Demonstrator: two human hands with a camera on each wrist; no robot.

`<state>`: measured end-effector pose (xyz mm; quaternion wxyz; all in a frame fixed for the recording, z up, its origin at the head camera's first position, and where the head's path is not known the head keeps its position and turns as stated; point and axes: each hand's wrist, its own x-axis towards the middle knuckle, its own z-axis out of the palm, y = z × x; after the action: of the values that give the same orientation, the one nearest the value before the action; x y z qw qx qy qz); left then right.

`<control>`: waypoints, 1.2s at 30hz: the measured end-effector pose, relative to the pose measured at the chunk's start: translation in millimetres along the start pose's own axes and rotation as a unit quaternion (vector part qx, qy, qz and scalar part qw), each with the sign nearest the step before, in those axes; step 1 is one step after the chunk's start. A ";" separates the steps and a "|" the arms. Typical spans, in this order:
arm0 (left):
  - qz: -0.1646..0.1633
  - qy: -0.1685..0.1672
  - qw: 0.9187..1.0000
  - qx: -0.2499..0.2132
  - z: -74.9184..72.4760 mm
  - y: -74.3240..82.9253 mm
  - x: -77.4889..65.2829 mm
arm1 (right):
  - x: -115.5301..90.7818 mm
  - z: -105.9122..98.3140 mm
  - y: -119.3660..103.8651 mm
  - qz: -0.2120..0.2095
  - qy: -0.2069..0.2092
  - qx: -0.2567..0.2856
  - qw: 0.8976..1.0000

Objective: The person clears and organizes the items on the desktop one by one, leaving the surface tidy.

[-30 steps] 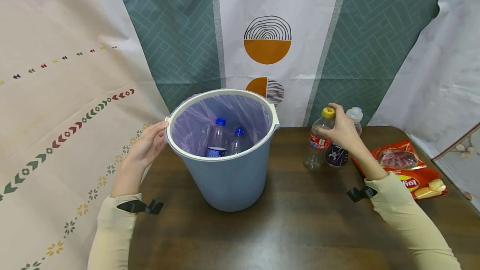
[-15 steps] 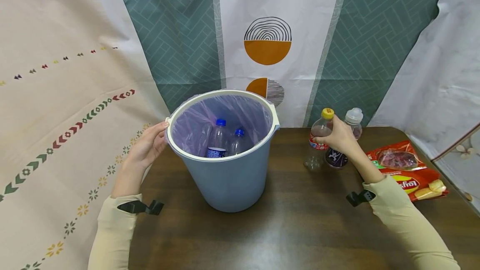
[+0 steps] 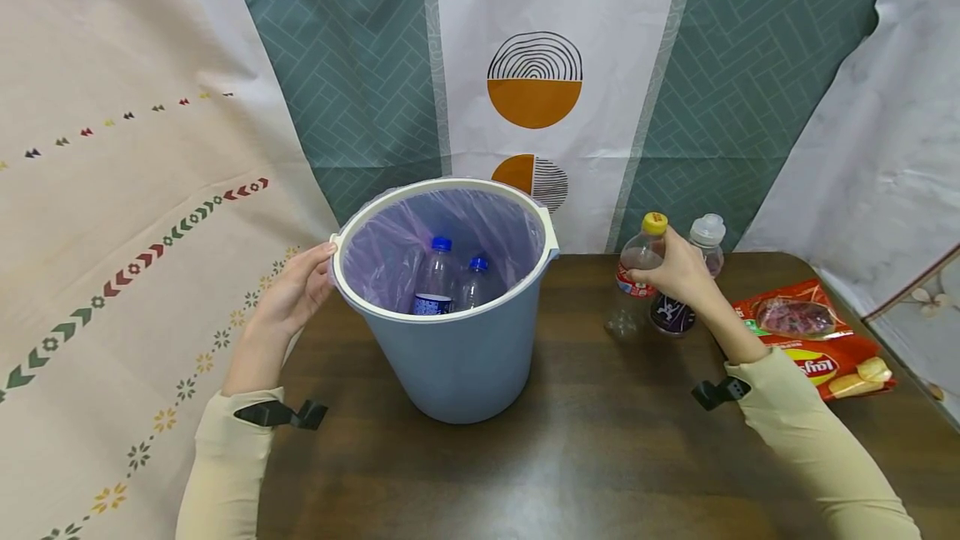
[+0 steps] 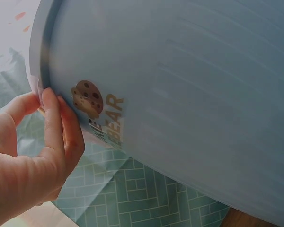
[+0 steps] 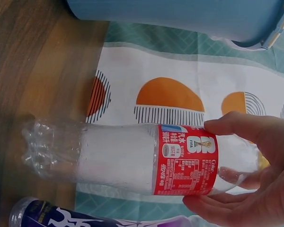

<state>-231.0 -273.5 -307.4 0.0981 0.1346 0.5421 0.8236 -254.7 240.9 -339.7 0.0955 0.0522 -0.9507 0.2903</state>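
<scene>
A blue-grey trash bin with a cream rim and a clear liner stands on the table. My left hand pinches the rim's left side between thumb and fingers; the left wrist view shows the pinch close up on the bin's edge. My right hand grips an upright clear plastic bottle with a yellow cap and a red label. Thumb and fingers lie on opposite sides of its upper body. Right beside it is another bottle with a dark purple label and white cap, partly hidden by the right hand.
Two clear bottles with blue caps, one taller and one shorter, stand inside the bin. A red Lay's chip bag lies on the brown table at the right. Patterned cloth hangs behind.
My right hand has slid down from near the yellow cap to the bottle's upper body and closed round it. The left hand and the bin have stayed in place.
</scene>
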 end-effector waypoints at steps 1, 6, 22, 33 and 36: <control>0.000 0.000 1.000 0.001 0.0 0.1 -0.1 | 0.2 -0.3 -0.5 -0.003 0.003 0.001 1.000; 0.001 -0.003 1.000 0.001 -0.3 0.7 -0.1 | 2.1 -1.3 -2.5 -0.010 0.010 0.001 1.000; -0.003 -0.004 1.000 -0.006 -1.4 0.9 1.3 | 5.9 -2.2 -14.0 -0.040 0.065 0.041 0.996; -0.003 0.001 1.000 -0.002 1.3 2.6 0.2 | 9.2 -5.9 -22.4 -0.061 0.110 0.068 0.990; -0.004 0.001 1.000 -0.002 1.7 2.9 0.0 | 9.4 -7.8 -24.3 -0.060 0.113 0.079 0.989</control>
<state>-230.5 -273.1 -304.1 0.1013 0.1309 0.5408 0.8247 -258.9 224.8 -318.1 0.2148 0.0831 -0.9033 0.3620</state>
